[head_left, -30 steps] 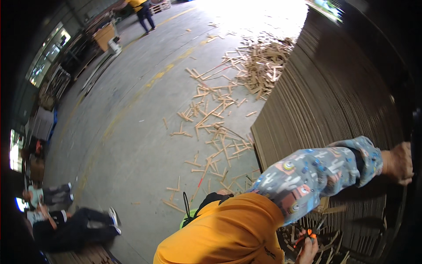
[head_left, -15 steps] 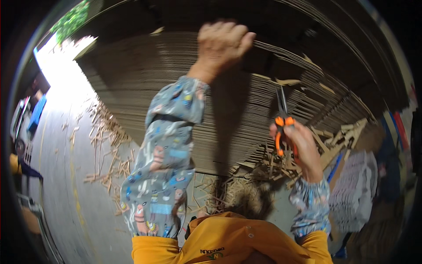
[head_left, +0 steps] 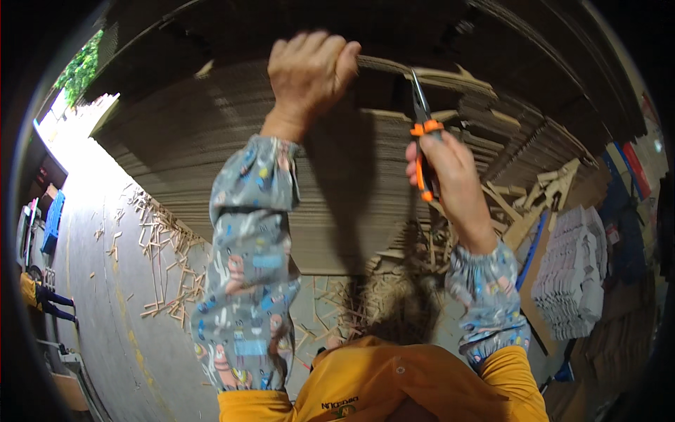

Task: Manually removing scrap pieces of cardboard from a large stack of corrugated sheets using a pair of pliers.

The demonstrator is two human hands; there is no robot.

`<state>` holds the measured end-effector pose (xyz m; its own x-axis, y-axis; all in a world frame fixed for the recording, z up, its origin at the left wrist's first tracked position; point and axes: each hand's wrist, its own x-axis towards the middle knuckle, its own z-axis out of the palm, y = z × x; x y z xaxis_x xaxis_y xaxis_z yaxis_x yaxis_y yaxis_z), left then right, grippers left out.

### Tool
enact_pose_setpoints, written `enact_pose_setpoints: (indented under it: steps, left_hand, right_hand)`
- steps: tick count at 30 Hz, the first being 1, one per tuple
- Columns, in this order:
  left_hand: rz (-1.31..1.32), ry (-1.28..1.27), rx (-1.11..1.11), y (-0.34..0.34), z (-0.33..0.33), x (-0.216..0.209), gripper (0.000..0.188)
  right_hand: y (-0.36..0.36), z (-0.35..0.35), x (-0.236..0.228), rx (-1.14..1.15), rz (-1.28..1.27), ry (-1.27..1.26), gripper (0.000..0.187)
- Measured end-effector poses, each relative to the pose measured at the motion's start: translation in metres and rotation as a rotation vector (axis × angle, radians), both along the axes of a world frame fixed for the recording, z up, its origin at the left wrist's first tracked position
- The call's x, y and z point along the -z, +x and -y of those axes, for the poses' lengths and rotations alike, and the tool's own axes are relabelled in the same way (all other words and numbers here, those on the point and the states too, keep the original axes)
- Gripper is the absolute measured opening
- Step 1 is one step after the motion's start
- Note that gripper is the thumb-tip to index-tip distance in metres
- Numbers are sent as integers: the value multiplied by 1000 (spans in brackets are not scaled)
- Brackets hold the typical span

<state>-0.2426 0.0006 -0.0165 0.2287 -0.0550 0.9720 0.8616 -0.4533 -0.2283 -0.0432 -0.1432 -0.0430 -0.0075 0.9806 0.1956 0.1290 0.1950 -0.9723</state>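
If the pliers (head_left: 426, 130) slip off the pale torn edge (head_left: 453, 77) by their tip, at the top of the cardboard stack (head_left: 320, 239), the right hand (head_left: 450, 176) could jerk away and its knuckles scrape the sheet edges on the stack's front; a shallow bite on soft board would be the likely cause. The strip might also tear short, or sheets might shift if the left hand (head_left: 309, 74) bears unevenly on the stack. Cardboard scraps (head_left: 172, 243) litter the floor left of the stack and could make for poor footing. The right hand wraps its fingers around the orange-and-black handles, so the pliers lie within its grasp, their nose reaching beyond it to the stack's upper edge; whether the tips pinch board, I cannot tell. The left hand is at the stack's upper part, left of the pliers, its fingers curled; whether it grips an edge is hidden.
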Motion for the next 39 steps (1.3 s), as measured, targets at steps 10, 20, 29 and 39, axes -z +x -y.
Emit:
enact_pose_setpoints:
  steps: [10,20,29,39]
  left_hand:
    - [-2,93,194,11,-9,10,21]
    - [-1,116,68,18,-2,8,14]
    - [14,132,66,25,3,3,15]
    - [-22,113,9,21,2,-1,17]
  right_hand:
    - [-13,30,126,-485,-237,314,16]
    - [56,60,64,-365,-65,-422,27]
    - [89,22,-30,16,70,-78,28]
    - [68,107,158,-357,139,-469,23]
